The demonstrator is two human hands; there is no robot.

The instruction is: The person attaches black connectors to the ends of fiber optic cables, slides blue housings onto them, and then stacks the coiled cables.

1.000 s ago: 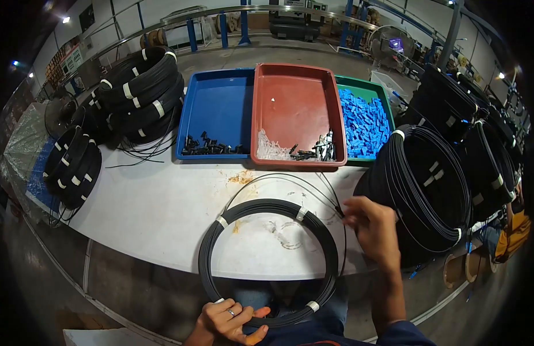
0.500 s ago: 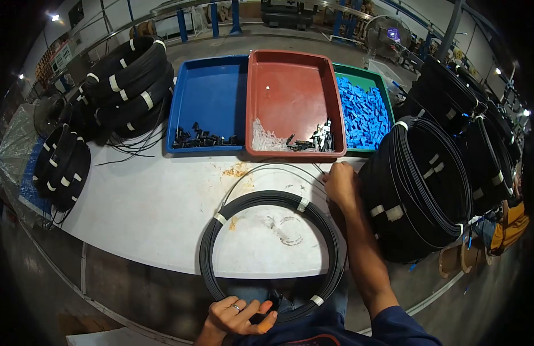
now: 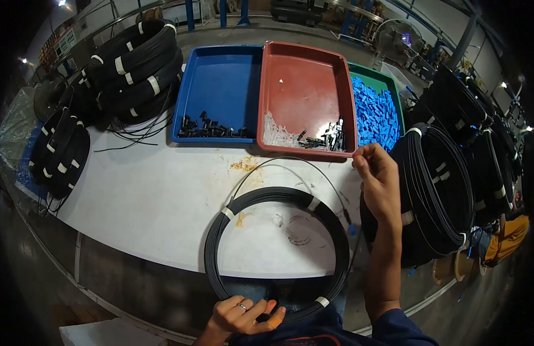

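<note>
A black cable coil (image 3: 276, 196) bound with white tape lies on the white table (image 3: 151, 202), its near side hanging over the table's front edge. My left hand (image 3: 244, 316) grips that near side of the coil. My right hand (image 3: 377, 179) is raised just in front of the red tray (image 3: 304, 69), pinching the thin loose end of the cable (image 3: 290, 161), which arcs back to the coil. The red tray holds clear and black small parts (image 3: 304, 138) along its near edge.
A blue tray (image 3: 221, 75) with small black parts sits left of the red one; a green tray (image 3: 373, 109) of blue pieces sits right. Stacks of black cable coils stand at the left (image 3: 134, 69) and right (image 3: 434, 190). A white box (image 3: 114, 334) lies below the table.
My right hand has moved from beside the coil up and forward to the front of the red tray, drawing the thin cable end with it. My left hand has kept its grip.
</note>
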